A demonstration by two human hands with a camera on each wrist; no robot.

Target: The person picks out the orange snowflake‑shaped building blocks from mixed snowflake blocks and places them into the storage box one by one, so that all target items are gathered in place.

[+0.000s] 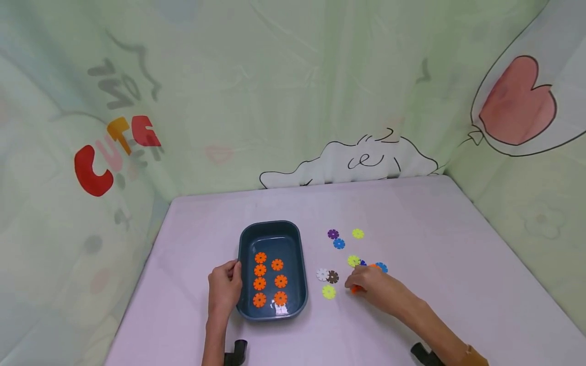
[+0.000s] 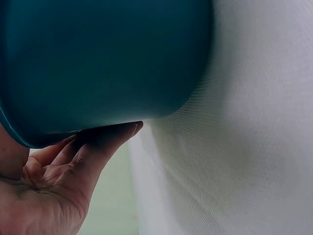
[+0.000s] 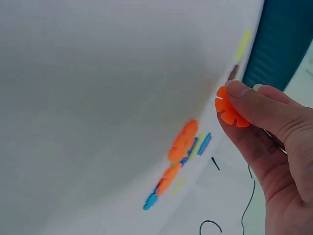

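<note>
My left hand [image 1: 224,288] holds the left rim of a dark blue-grey tray [image 1: 273,317]. In the left wrist view, its fingers [image 2: 105,144] lie along the tray's outer wall [image 2: 110,63]. Inside the tray, several orange notched discs [image 1: 259,283] lie in two columns. My right hand [image 1: 377,290], to the right of the tray, pinches one orange disc [image 3: 230,110] between thumb and fingers. Beyond it in the right wrist view, more orange discs [image 3: 183,142] lie among blue and yellow ones on the table.
Between tray and right hand lie a white disc [image 1: 322,274], a brown disc [image 1: 333,277] and a yellow disc [image 1: 328,292]. Farther back are a purple disc [image 1: 332,234], a light blue disc [image 1: 339,243] and another yellow one. Printed curtains [image 1: 293,91] stand around the table.
</note>
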